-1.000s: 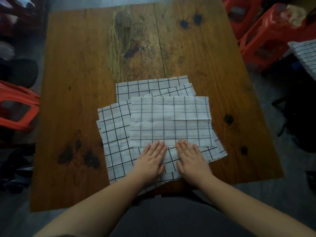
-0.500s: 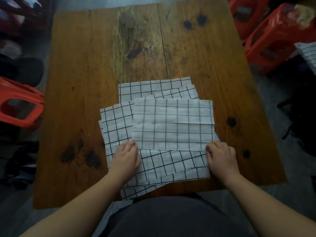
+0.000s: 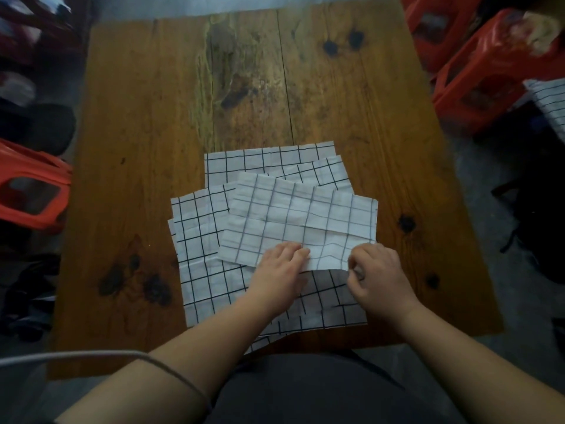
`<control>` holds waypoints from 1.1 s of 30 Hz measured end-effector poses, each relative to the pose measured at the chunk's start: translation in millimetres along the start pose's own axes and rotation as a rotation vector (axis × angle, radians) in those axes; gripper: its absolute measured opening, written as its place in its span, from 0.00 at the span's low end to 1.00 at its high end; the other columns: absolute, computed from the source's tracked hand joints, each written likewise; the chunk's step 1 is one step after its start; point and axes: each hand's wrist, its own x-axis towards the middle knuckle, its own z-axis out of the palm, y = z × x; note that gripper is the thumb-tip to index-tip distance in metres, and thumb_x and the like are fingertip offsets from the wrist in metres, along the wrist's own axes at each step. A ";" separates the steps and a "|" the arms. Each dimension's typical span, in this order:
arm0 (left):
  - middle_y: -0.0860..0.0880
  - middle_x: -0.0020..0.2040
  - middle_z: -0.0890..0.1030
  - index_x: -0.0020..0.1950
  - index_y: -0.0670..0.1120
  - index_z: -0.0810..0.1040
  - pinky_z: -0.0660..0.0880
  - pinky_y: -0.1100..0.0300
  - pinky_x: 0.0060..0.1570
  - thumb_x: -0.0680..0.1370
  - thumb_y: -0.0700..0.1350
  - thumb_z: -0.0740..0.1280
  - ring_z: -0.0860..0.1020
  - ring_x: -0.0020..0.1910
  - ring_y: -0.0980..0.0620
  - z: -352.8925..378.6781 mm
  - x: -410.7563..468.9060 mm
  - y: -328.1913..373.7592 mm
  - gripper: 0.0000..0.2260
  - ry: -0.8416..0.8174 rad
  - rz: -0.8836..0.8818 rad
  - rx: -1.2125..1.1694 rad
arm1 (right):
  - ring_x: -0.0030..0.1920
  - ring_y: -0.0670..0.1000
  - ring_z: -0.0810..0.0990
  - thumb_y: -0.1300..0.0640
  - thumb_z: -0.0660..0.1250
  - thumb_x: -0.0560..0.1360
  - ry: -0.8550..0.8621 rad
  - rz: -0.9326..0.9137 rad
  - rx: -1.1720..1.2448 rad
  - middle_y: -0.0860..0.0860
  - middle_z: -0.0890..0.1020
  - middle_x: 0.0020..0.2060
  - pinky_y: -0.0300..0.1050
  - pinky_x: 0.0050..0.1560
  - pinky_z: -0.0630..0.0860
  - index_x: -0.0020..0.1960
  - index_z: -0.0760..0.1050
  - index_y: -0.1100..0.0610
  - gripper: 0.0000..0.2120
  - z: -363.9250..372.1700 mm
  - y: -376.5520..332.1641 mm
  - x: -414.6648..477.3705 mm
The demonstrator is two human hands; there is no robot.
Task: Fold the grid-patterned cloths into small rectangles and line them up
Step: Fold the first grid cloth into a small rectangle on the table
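Note:
A folded grid-patterned cloth [image 3: 301, 220] lies slightly askew on top of a pile of spread grid cloths [image 3: 203, 240] on the wooden table [image 3: 137, 133]. My left hand [image 3: 279, 270] lies on the near edge of the top cloth, its fingertips curled onto the fabric. My right hand [image 3: 379, 276] pinches the near right corner of that cloth between thumb and fingers. The lower cloths reach the table's near edge and partly hang over it.
Red plastic stools stand at the left [image 3: 30, 191] and at the back right [image 3: 489, 71]. Another grid cloth [image 3: 550, 102] lies on something at the far right. A grey cable [image 3: 76, 356] crosses my left forearm. Bare wood shows on the table's far half.
Both hands moved inward from the top cloth's outer corners. The top cloth now lies rotated and shifted, its near right part folded or lifted, with my right hand pinching it.

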 end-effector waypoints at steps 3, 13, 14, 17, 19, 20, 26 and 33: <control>0.47 0.66 0.79 0.68 0.47 0.77 0.72 0.47 0.64 0.76 0.44 0.68 0.75 0.65 0.43 -5.8 2.6 -2.7 0.19 0.112 0.037 -0.065 | 0.44 0.45 0.71 0.55 0.64 0.75 0.059 -0.043 0.088 0.40 0.71 0.39 0.48 0.58 0.70 0.44 0.69 0.46 0.05 -11.3 -12.6 1.6; 0.55 0.39 0.81 0.50 0.52 0.81 0.72 0.55 0.41 0.84 0.50 0.62 0.77 0.41 0.55 -53.3 -23.1 -24.7 0.08 0.299 -0.343 -0.706 | 0.70 0.52 0.68 0.61 0.68 0.78 0.519 0.031 0.337 0.54 0.70 0.67 0.47 0.72 0.65 0.69 0.67 0.59 0.22 -26.0 -36.3 25.4; 0.53 0.38 0.80 0.48 0.50 0.80 0.73 0.53 0.40 0.84 0.51 0.62 0.77 0.39 0.54 -57.3 -28.5 -30.1 0.10 0.325 -0.371 -0.786 | 0.71 0.51 0.68 0.62 0.67 0.78 0.520 0.108 0.408 0.54 0.70 0.68 0.46 0.73 0.65 0.70 0.65 0.58 0.23 -22.3 -41.0 25.7; 0.49 0.46 0.84 0.51 0.48 0.80 0.79 0.53 0.50 0.83 0.51 0.62 0.82 0.47 0.53 -74.2 -47.9 -42.4 0.10 0.361 -0.453 -1.014 | 0.69 0.50 0.68 0.62 0.65 0.79 0.359 0.416 0.694 0.49 0.69 0.68 0.52 0.71 0.69 0.73 0.63 0.53 0.24 -7.9 -56.2 26.5; 0.49 0.48 0.85 0.52 0.48 0.79 0.78 0.57 0.50 0.84 0.49 0.63 0.83 0.48 0.54 -86.5 -62.5 -48.8 0.07 0.369 -0.488 -1.131 | 0.70 0.50 0.69 0.63 0.64 0.80 0.187 0.498 0.826 0.48 0.69 0.68 0.50 0.68 0.70 0.75 0.61 0.51 0.26 0.6 -63.5 31.1; 0.49 0.49 0.85 0.53 0.48 0.79 0.78 0.58 0.50 0.84 0.48 0.63 0.83 0.49 0.53 -93.7 -69.9 -51.5 0.07 0.377 -0.510 -1.182 | 0.71 0.50 0.68 0.64 0.63 0.80 0.112 0.496 0.862 0.49 0.69 0.69 0.48 0.67 0.70 0.76 0.61 0.52 0.27 4.7 -66.8 35.3; 0.44 0.47 0.86 0.55 0.44 0.78 0.82 0.47 0.49 0.83 0.41 0.62 0.86 0.47 0.46 -134.4 -115.7 -73.9 0.06 0.383 -0.578 -1.535 | 0.68 0.53 0.69 0.59 0.66 0.79 -0.237 0.370 0.944 0.52 0.71 0.65 0.52 0.68 0.69 0.72 0.65 0.56 0.23 10.7 -104.5 79.8; 0.39 0.56 0.85 0.63 0.41 0.77 0.83 0.45 0.48 0.83 0.44 0.64 0.85 0.53 0.41 -143.8 -165.9 -113.3 0.11 0.450 -0.716 -1.620 | 0.63 0.63 0.77 0.54 0.67 0.73 -0.583 0.200 1.214 0.64 0.78 0.60 0.60 0.65 0.72 0.67 0.72 0.68 0.26 9.8 -160.5 108.1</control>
